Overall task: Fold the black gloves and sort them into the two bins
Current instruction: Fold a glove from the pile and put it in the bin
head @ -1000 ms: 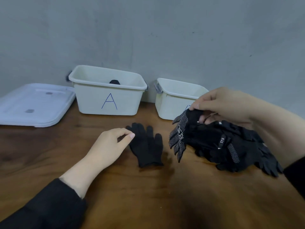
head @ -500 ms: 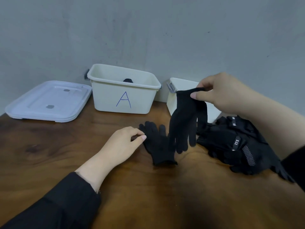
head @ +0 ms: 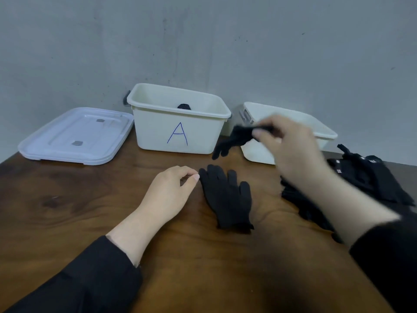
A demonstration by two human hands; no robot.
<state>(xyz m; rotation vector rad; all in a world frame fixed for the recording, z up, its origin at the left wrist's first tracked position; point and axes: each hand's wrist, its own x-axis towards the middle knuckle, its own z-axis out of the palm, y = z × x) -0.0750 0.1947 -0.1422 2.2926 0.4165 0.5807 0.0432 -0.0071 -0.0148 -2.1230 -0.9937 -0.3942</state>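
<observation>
The right hand (head: pixel 291 152) is raised above the surface (head: pixel 67 211), its grip pinched on the cuff end of a black knit glove (head: pixel 234 141). That held glove hangs leftward and down, fingers pointing toward the near right corner of bin A (head: pixel 180 129), in front of the gap between the two bins. Hand and glove are blurred, so the exact finger placement is hard to make out.

A second knit glove (head: pixel 228 197) lies flat on the surface below and nearer, fingers pointing far, cuff near. The left hand (head: pixel 169 195) rests just to its left with fingers loosely curled and holding nothing; its fingertip is just beside the glove's edge, and contact cannot be told.

Bin A stands at the far edge against the wall, with a dark item (head: pixel 184 106) showing just above its front rim. The second bin (head: pixel 293 134) stands to its right, partly covered by the right hand; any letter on it is hidden. A white lid (head: pixel 74 134) lies flat to the left of bin A. A pile of black gloves (head: pixel 365 177) sits at the right, partly behind the right forearm and running toward the frame edge.

Bare wood lies open on the near side and on the left, near of the lid.
</observation>
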